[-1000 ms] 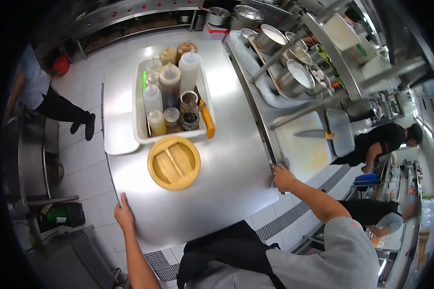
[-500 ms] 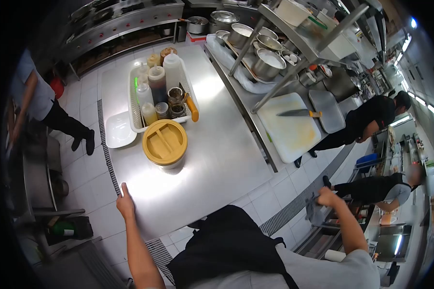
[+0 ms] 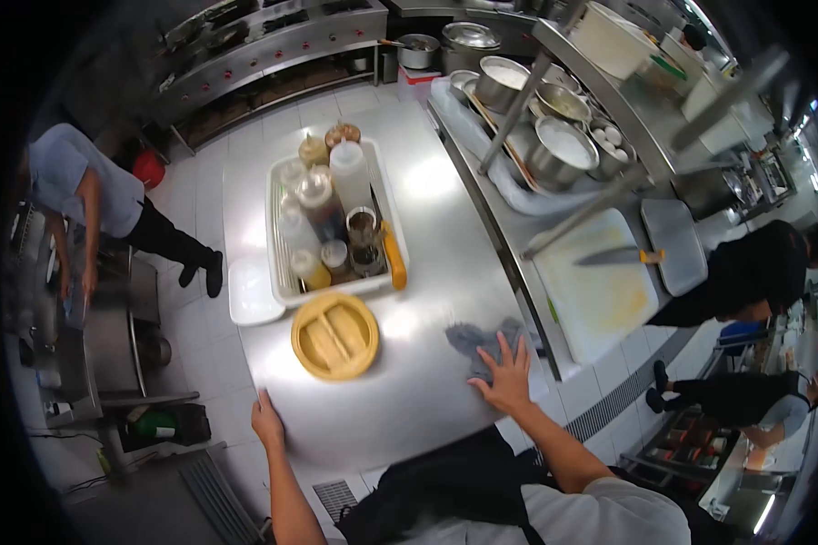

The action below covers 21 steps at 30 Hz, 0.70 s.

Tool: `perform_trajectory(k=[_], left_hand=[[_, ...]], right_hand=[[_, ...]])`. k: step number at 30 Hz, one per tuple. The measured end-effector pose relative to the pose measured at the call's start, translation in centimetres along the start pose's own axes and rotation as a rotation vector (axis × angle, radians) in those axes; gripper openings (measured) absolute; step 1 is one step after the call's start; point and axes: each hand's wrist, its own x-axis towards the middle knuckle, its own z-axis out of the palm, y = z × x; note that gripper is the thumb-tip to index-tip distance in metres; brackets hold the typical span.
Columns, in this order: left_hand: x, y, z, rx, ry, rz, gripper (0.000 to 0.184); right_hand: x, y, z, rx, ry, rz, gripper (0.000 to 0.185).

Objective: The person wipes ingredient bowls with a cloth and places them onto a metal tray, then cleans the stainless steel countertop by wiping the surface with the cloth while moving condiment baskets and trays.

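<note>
My right hand [image 3: 506, 379] lies with its fingers spread on the steel table [image 3: 418, 400], its fingertips on a crumpled grey cloth [image 3: 483, 345]. My left hand [image 3: 267, 422] is closed on the table's left edge near the front corner. Between the hands and farther back stands a container with a round yellow lid [image 3: 335, 336]. Behind that, a white basket [image 3: 274, 238] holds squeeze bottles, jars and an item with a yellow handle [image 3: 394, 256]. A white square plate [image 3: 254, 292] is beside the basket's left corner.
To the right, a counter carries a cutting board [image 3: 596, 283] with a knife [image 3: 609, 257], a metal tray [image 3: 673, 247] and pots [image 3: 562, 154]. A person in a light shirt [image 3: 82, 177] stands at the left. Two people in dark clothing are at the right. A stove [image 3: 273, 56] stands behind.
My right hand has come back from beyond the table's right side and spread over the cloth on the tabletop. My left hand remains at the table edge. The view has shifted.
</note>
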Motion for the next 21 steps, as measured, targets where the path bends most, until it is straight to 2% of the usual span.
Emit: perform_trajectory(k=[2, 5, 7, 10, 13, 15, 18, 20, 21], left_hand=[[-0.2, 0.5, -0.2, 0.018, -0.021, 0.020, 0.057], [0.3, -0.1, 0.2, 0.086, -0.040, 0.016, 0.050], [0.2, -0.2, 0.8, 0.029, 0.046, 0.126, 0.047], [0.2, 0.2, 0.7, 0.080, 0.023, 0.102, 0.045], [0.4, 0.3, 0.2, 0.186, -0.030, 0.006, 0.043], [0.8, -1.3, 0.3, 0.192, -0.018, 0.012, 0.044], [1.4, -4.5, 0.4, 0.174, -0.012, 0.021, 0.043], [1.3, -4.5, 0.1, 0.171, -0.008, 0.015, 0.044], [1.1, -4.1, 0.1, 0.174, -0.009, 0.013, 0.044]], right_hand=[[4.6, 0.2, 1.7, -0.040, -0.040, 0.012, 0.059], [13.4, 0.5, 2.9, -0.018, -0.004, -0.081, 0.042], [21.4, 0.5, 3.8, 0.017, 0.071, -0.137, 0.042], [36.7, 1.5, 7.1, -0.017, 0.217, -0.208, 0.040], [52.8, 0.7, 10.0, -0.051, 0.277, -0.091, 0.047], [61.5, -1.1, 12.1, -0.055, 0.328, -0.037, 0.050], [69.0, -4.6, 14.2, -0.007, 0.383, -0.134, 0.047], [70.6, -7.1, 14.5, 0.019, 0.159, -0.325, 0.047], [70.1, -8.2, 14.7, 0.002, 0.140, -0.406, 0.047]])
